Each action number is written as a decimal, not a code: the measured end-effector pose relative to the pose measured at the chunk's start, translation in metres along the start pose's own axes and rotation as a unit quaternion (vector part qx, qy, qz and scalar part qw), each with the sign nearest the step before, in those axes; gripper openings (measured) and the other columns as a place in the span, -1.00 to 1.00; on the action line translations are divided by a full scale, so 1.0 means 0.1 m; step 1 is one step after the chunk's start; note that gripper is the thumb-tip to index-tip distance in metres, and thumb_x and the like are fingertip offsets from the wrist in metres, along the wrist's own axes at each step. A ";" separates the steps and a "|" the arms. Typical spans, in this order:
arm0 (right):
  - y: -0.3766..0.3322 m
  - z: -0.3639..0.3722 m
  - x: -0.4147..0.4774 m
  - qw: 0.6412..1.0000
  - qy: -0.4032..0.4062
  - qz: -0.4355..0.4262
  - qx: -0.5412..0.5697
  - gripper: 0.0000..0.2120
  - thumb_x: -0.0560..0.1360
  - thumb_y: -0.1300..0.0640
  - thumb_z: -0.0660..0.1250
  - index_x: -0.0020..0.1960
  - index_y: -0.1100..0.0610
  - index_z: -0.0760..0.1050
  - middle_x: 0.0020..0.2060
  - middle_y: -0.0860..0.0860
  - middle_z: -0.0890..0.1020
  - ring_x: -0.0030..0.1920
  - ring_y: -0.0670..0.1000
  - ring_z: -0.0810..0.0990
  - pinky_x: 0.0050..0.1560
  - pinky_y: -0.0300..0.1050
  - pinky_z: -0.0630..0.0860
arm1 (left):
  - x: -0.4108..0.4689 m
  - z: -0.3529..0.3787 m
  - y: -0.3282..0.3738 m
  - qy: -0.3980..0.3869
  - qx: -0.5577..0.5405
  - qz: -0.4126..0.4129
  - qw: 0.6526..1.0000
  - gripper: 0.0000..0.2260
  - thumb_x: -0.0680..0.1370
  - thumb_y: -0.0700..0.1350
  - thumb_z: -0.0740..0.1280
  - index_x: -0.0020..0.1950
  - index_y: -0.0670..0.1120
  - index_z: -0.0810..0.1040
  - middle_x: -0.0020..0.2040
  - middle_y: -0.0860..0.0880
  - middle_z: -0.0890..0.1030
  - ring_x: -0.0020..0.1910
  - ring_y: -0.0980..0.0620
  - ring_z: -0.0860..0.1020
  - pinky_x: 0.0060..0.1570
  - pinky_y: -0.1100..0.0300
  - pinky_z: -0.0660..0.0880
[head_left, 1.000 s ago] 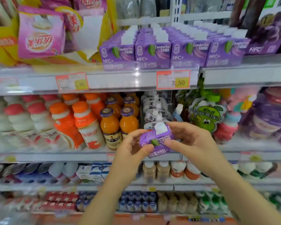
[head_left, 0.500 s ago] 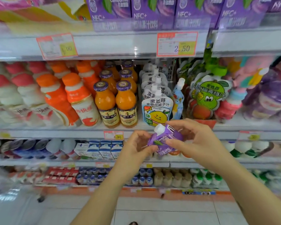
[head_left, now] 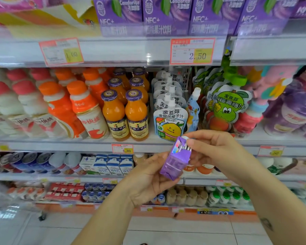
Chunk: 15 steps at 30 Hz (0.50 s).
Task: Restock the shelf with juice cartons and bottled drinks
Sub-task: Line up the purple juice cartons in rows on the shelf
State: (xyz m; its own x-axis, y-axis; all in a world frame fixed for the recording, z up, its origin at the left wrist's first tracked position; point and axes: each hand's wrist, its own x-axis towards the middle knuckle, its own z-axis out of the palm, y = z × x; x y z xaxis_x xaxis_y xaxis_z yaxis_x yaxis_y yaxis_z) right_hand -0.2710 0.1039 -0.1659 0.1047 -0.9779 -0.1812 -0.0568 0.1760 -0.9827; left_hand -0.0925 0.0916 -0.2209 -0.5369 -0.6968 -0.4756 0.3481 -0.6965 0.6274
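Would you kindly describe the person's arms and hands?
Both arms are bare, no sleeves in view. The left hand and right hand are ungloved, wrists without watch or band. A small dark mark sits on the right forearm.

Top shelf: purple cartons (head_left: pixel 166 15) read Candorito and NFC+. On the rails, left tag (head_left: pixel 61 51) says 1.00, middle tag (head_left: pixel 192 51) 2.50, lower tag (head_left: pixel 122 149) 4.80. White pouch (head_left: pixel 170 121): 金豆芽 金银花柚子汁. Green pouch (head_left: pixel 226 105): 金豆芽 山楂青梅汁. Orange-capped bottle (head_left: pixel 90 117) shows 快线. Held carton (head_left: pixel 175 161): a barcode, print too blurred to read.
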 end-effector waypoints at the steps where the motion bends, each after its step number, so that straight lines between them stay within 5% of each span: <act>1: 0.01 -0.02 0.02 1.000 0.005 0.010 -0.010 -0.81 0.43 0.08 0.36 -0.02 0.14 0.63 -0.36 0.13 0.65 -0.42 -0.03 0.61 -0.38 -0.25 0.53 | -0.01 0.02 0.00 0.000 -0.005 -0.010 1.000 -0.63 0.37 -0.10 0.34 0.16 -0.16 0.56 -0.02 -0.21 0.66 -0.24 -0.04 0.67 -0.33 0.16 0.63; 5: 0.11 -0.07 0.07 0.997 0.021 0.062 -0.046 -0.84 0.51 0.11 0.33 -0.15 0.18 0.62 -0.41 0.12 0.61 -0.42 0.01 0.58 -0.35 -0.16 0.50 | -0.05 0.08 -0.04 0.010 0.024 -0.029 0.999 -0.70 0.36 -0.06 0.36 0.01 -0.19 0.61 -0.07 -0.22 0.67 -0.36 -0.01 0.65 -0.37 0.20 0.62; 9: 0.10 -0.08 0.04 0.995 0.006 0.084 -0.055 -0.62 0.39 -0.14 0.29 -0.10 0.17 0.60 -0.33 0.15 0.65 -0.38 0.03 0.60 -0.34 -0.17 0.48 | -0.06 0.10 -0.01 0.038 0.028 -0.028 0.998 -0.64 0.34 -0.03 0.37 0.05 -0.21 0.58 -0.07 -0.21 0.65 -0.40 0.02 0.63 -0.44 0.23 0.59; 13: 0.08 -0.04 0.01 0.988 -0.035 0.093 -0.120 -0.44 0.23 -0.32 0.28 -0.01 0.09 0.58 -0.28 0.11 0.69 -0.32 0.03 0.64 -0.27 -0.16 0.56 | -0.06 0.06 0.05 0.067 0.176 0.043 0.981 -0.75 0.44 0.01 0.36 0.00 -0.13 0.54 -0.24 -0.04 0.66 -0.32 0.09 0.61 -0.31 0.24 0.58; 15: 0.11 -0.02 0.01 0.987 -0.038 0.091 -0.127 -0.48 0.21 -0.24 0.39 0.04 0.06 0.54 -0.24 0.09 0.71 -0.28 0.03 0.65 -0.18 -0.10 0.60 | -0.07 0.05 0.07 0.079 0.213 0.089 0.970 -0.71 0.41 0.04 0.37 0.00 -0.12 0.55 -0.20 -0.04 0.67 -0.26 0.09 0.63 -0.21 0.21 0.59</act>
State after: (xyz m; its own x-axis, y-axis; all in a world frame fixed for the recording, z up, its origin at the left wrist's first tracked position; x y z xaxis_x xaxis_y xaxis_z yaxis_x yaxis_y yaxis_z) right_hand -0.2736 0.1046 -0.1769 0.1435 -0.9195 -0.3660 -0.3268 0.3051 -0.8945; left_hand -0.0902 0.0921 -0.2099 -0.3616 -0.8402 -0.4040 0.0567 -0.4524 0.8900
